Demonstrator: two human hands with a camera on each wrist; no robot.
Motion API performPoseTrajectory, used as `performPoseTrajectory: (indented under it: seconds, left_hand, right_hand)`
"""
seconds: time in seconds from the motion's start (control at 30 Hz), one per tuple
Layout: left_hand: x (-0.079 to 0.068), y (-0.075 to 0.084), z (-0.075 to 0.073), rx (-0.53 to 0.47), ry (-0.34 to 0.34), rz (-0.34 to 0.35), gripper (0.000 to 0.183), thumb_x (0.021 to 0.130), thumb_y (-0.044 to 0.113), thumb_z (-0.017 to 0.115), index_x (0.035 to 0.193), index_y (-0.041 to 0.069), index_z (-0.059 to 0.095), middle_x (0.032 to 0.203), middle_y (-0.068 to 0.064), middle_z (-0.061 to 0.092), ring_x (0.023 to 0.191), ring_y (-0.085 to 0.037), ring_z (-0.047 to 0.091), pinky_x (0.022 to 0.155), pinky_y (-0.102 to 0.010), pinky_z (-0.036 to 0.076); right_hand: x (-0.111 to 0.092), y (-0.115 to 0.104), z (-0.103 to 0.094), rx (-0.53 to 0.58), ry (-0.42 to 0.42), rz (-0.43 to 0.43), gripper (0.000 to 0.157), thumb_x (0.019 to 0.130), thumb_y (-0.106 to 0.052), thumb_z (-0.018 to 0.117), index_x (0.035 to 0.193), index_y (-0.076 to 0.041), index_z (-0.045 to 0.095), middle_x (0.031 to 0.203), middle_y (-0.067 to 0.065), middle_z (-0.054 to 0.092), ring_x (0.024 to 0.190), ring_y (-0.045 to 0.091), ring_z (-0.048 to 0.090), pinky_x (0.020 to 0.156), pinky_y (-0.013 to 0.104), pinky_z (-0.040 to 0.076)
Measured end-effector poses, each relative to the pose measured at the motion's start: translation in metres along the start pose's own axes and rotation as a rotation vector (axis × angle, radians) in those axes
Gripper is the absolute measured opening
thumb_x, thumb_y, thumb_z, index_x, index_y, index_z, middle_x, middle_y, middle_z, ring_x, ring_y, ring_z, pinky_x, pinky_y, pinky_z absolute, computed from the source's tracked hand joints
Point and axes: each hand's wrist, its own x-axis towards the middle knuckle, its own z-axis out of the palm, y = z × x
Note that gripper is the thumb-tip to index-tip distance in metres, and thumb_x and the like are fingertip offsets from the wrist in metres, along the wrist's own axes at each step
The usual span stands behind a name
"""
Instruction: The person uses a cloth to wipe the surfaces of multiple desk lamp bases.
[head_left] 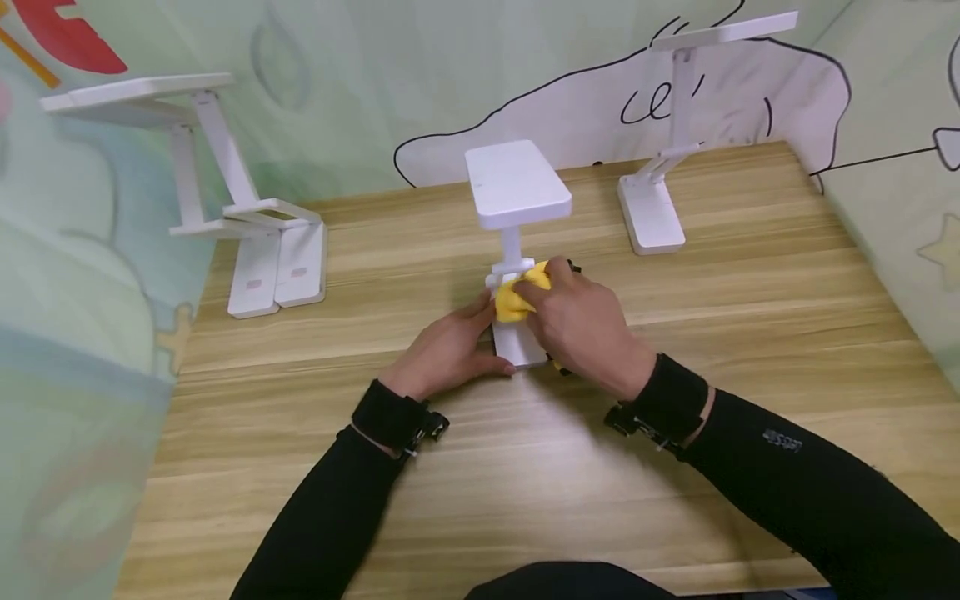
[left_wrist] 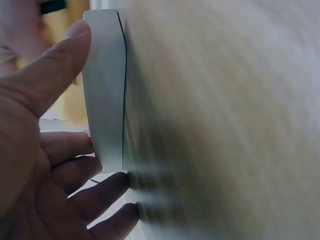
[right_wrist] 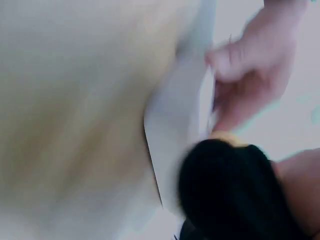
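Observation:
A white desk lamp [head_left: 519, 183] stands in the middle of the wooden table, its flat head above its base. My left hand [head_left: 450, 346] holds the lamp base [left_wrist: 105, 95] from the left, thumb at the near end and fingers toward the far end. Bunched in my right hand [head_left: 588, 325] is a yellow cloth [head_left: 513, 302] with dark bits at its edge, pressed on top of the base just below the hinge. In the right wrist view the lamp base [right_wrist: 175, 110] is blurred, and a dark shape covers part of it.
Two white lamps [head_left: 255, 275] stand side by side at the left rear of the table [head_left: 337, 517]. Another white lamp [head_left: 651, 217] stands at the right rear. A printed curtain [head_left: 337, 92] hangs behind and along both sides.

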Motion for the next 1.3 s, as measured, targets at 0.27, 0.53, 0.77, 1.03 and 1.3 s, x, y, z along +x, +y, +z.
performPoseTrajectory:
  seconds: [0.27, 0.53, 0.77, 1.03, 1.3]
  left_hand:
    - [0.001, -0.001, 0.004, -0.011, 0.010, 0.009, 0.098, 0.078, 0.055, 0.073, 0.154, 0.018, 0.023, 0.159, -0.009, 0.025, 0.130, -0.020, 0.044, 0.100, -0.039, 0.046]
    - [0.001, 0.003, 0.002, 0.021, -0.042, -0.045, 0.099, 0.079, 0.059, 0.070, 0.152, 0.009, 0.025, 0.159, -0.014, 0.022, 0.136, -0.026, 0.036, 0.103, -0.042, 0.043]
    - [0.002, 0.004, 0.000, 0.036, -0.034, -0.050, 0.098, 0.078, 0.057, 0.072, 0.151, 0.008, 0.028, 0.158, -0.014, 0.025, 0.135, -0.026, 0.038, 0.103, -0.042, 0.043]
    - [0.005, 0.009, 0.003, 0.043, -0.067, -0.058, 0.098, 0.079, 0.058, 0.071, 0.151, 0.007, 0.029, 0.158, -0.015, 0.024, 0.136, -0.026, 0.036, 0.102, -0.042, 0.044]
    - [0.002, 0.010, 0.002, 0.067, -0.017, -0.063, 0.098, 0.078, 0.056, 0.073, 0.150, 0.005, 0.031, 0.157, -0.016, 0.029, 0.133, -0.025, 0.041, 0.100, -0.039, 0.046]
  right_hand:
    - [0.004, 0.005, 0.018, 0.111, -0.127, 0.046, 0.040, 0.088, -0.015, 0.057, 0.127, -0.016, 0.065, 0.091, 0.020, 0.052, 0.063, 0.022, 0.042, 0.037, 0.031, 0.041]
    - [0.002, 0.055, 0.000, 0.245, -0.328, 0.070, 0.037, 0.087, -0.011, 0.057, 0.121, -0.020, 0.069, 0.110, 0.019, 0.049, 0.075, 0.024, 0.052, 0.050, 0.032, 0.043]
    - [0.038, 0.071, -0.002, 0.232, -0.215, 0.112, 0.034, 0.089, -0.007, 0.056, 0.122, -0.011, 0.064, 0.116, 0.025, 0.053, 0.083, 0.032, 0.054, 0.062, 0.043, 0.051]
    - [0.070, 0.068, 0.025, 0.532, -0.318, -0.066, 0.019, 0.085, 0.000, 0.062, 0.096, -0.007, 0.076, 0.105, 0.012, 0.067, 0.109, 0.028, 0.050, 0.104, 0.047, 0.035]
    - [0.055, 0.066, 0.030, 0.434, -0.392, 0.110, 0.030, 0.092, -0.012, 0.052, 0.119, -0.005, 0.066, 0.108, 0.018, 0.058, 0.107, 0.031, 0.045, 0.082, 0.045, 0.047]
